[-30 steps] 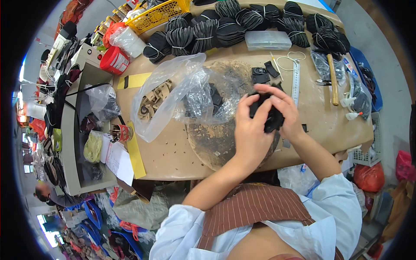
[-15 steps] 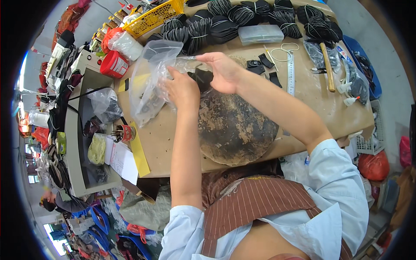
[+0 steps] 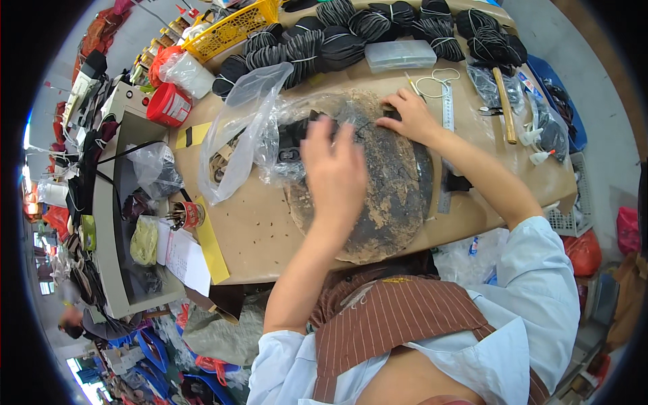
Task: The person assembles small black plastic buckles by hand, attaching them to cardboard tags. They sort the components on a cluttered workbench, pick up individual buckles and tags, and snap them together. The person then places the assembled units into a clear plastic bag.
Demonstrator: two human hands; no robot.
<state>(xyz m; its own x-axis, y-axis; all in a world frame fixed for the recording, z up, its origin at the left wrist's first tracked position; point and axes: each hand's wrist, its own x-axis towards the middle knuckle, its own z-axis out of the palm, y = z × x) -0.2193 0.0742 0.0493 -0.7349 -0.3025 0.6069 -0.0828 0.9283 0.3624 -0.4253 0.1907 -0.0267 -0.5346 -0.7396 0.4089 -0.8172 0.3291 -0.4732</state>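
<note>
My left hand [image 3: 334,175], blurred by motion, is over the left half of a worn round dark block [image 3: 378,209], its fingers stretched and nothing visible in them. Beyond its fingertips, black pieces [image 3: 290,138] lie in or under a clear plastic bag [image 3: 236,135]. My right hand [image 3: 412,116] is low at the block's far right edge. Its fingers are bent round a small black piece [image 3: 389,113], mostly hidden by the hand. A ruler [image 3: 447,135] and a loop of pale cord [image 3: 435,82] lie just right of that hand.
Bundles of black straps [image 3: 344,47] line the back beside a clear plastic box [image 3: 400,55]. A wooden-handled hammer [image 3: 505,108] lies at the right. Left are a red tub [image 3: 169,104], a yellow basket [image 3: 229,32] and a can of thin sticks [image 3: 192,214].
My hands have moved apart. The left has come off the plastic bag toward me; the right has gone rightward to the small black pieces. Black pieces now show at the bag.
</note>
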